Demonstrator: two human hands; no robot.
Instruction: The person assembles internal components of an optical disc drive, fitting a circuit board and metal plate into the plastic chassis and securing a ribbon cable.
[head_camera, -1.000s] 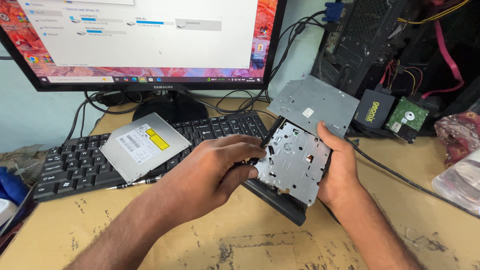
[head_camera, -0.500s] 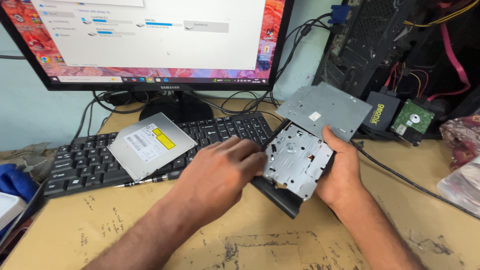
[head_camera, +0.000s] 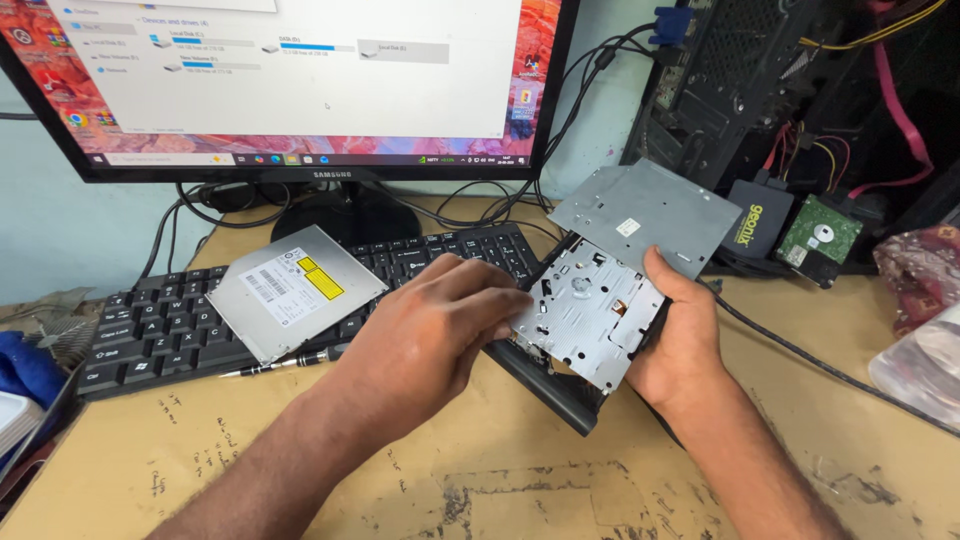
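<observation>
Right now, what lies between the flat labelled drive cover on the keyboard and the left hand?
In the head view, only black keyboard keys and a thin screwdriver separate the cover from the left hand.

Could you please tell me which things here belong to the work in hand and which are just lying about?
In hand:
- opened optical drive, held by right hand, left hand at its edge
- grey cover plate

Lying about:
- second slim drive on keyboard
- small screwdriver
- monitor
- bare hard disk
</observation>
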